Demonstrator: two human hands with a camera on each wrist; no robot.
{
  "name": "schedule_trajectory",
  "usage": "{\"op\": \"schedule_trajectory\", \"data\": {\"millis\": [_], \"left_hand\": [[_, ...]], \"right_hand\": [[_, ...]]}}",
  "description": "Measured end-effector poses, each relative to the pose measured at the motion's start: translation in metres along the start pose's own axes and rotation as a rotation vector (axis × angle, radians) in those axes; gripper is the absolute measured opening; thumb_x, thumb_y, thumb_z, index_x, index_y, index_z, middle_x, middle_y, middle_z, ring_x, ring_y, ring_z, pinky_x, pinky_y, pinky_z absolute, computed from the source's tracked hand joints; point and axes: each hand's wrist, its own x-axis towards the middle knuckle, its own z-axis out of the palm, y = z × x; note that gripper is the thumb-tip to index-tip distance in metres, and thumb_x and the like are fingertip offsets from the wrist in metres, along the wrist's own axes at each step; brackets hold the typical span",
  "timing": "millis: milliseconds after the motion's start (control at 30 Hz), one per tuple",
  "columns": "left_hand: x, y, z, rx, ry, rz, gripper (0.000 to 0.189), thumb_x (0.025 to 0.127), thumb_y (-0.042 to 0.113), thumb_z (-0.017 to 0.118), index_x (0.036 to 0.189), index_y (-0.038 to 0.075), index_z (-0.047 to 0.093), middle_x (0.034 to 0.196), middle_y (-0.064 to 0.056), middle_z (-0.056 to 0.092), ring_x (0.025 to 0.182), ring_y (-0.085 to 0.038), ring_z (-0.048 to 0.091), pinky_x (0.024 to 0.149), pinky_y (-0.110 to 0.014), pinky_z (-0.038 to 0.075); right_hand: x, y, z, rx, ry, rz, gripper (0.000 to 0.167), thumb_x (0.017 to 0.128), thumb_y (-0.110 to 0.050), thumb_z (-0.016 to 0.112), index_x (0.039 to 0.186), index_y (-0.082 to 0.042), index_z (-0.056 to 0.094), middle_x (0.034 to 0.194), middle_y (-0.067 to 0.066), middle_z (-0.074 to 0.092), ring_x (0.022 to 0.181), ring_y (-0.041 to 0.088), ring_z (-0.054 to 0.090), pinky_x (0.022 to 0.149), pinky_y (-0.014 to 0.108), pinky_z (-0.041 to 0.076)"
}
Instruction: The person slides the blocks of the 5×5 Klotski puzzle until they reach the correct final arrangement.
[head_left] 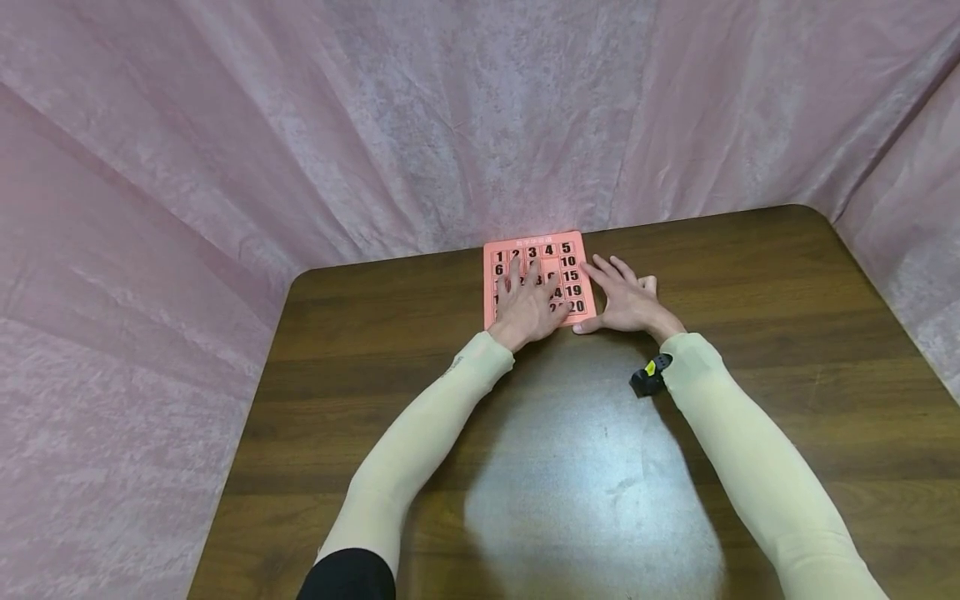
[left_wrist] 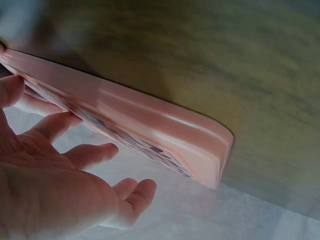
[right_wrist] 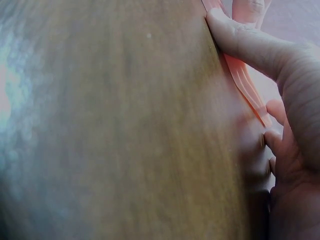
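Observation:
A pink sliding number puzzle [head_left: 552,265] lies flat near the far edge of the table, black numbers on its tiles. One square in its second row shows plain pink. Over its left and middle tiles my left hand [head_left: 525,312] is spread, hiding several numbers. In the left wrist view, its fingertips [left_wrist: 111,148] are at or just above the tile face. My right hand [head_left: 628,302] is beside the puzzle's right side, thumb at the near right corner and index fingertip by the right edge. The right wrist view shows the thumb [right_wrist: 250,42] against the pink frame [right_wrist: 244,82].
The brown wooden table [head_left: 315,400] has a bright glare patch in front of the puzzle. Pink curtains [head_left: 480,125] hang right behind the table's far edge and along both sides. A small black device [head_left: 648,379] is at my right wrist.

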Motion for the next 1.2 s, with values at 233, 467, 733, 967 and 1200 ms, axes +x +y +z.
{"op": "schedule_trajectory", "data": {"millis": [233,467,733,967,1200], "left_hand": [[-0.008,0.002,0.002,0.005,-0.01,0.009,0.072,0.108,0.065,0.049,0.172,0.036,0.035,0.186,-0.009,0.017,0.173,-0.043,0.002,0.136,-0.065,0.017],[-0.015,0.0,0.008,0.018,0.0,0.0,0.072,0.108,0.067,0.048,0.172,0.035,0.036,0.185,-0.008,0.019,0.173,-0.044,0.005,0.136,-0.066,0.019],[-0.023,0.001,0.007,0.033,0.027,0.019,0.071,0.108,0.066,0.05,0.171,0.037,0.037,0.183,-0.009,0.026,0.171,-0.046,0.011,0.132,-0.068,0.025],[-0.02,0.001,0.004,0.016,-0.004,0.029,0.07,0.107,0.064,0.053,0.17,0.034,0.041,0.185,-0.012,0.019,0.172,-0.044,0.007,0.134,-0.067,0.022],[-0.012,0.0,-0.001,-0.006,-0.005,-0.001,0.073,0.105,0.064,0.056,0.169,0.032,0.042,0.186,-0.01,0.016,0.173,-0.042,0.007,0.136,-0.065,0.02]], "right_hand": [[0.0,0.0,0.0,0.023,0.0,-0.002,0.127,0.079,-0.063,0.088,0.177,-0.022,0.018,0.187,0.01,0.007,0.172,0.042,0.001,0.104,0.066,0.023],[-0.001,0.0,0.003,0.034,-0.01,-0.009,0.129,0.078,-0.067,0.088,0.177,-0.024,0.017,0.187,0.009,0.006,0.172,0.042,0.001,0.102,0.065,0.023],[-0.001,-0.002,0.001,0.001,-0.004,0.008,0.126,0.081,-0.059,0.089,0.177,-0.023,0.017,0.187,0.01,0.006,0.171,0.043,0.003,0.101,0.064,0.025],[-0.001,0.002,0.004,0.01,-0.007,0.005,0.127,0.08,-0.063,0.088,0.177,-0.022,0.018,0.187,0.012,0.007,0.171,0.044,0.003,0.101,0.064,0.024],[0.002,0.002,0.003,0.016,0.004,-0.001,0.129,0.078,-0.065,0.089,0.177,-0.024,0.018,0.187,0.009,0.007,0.172,0.042,0.002,0.103,0.065,0.023]]}}
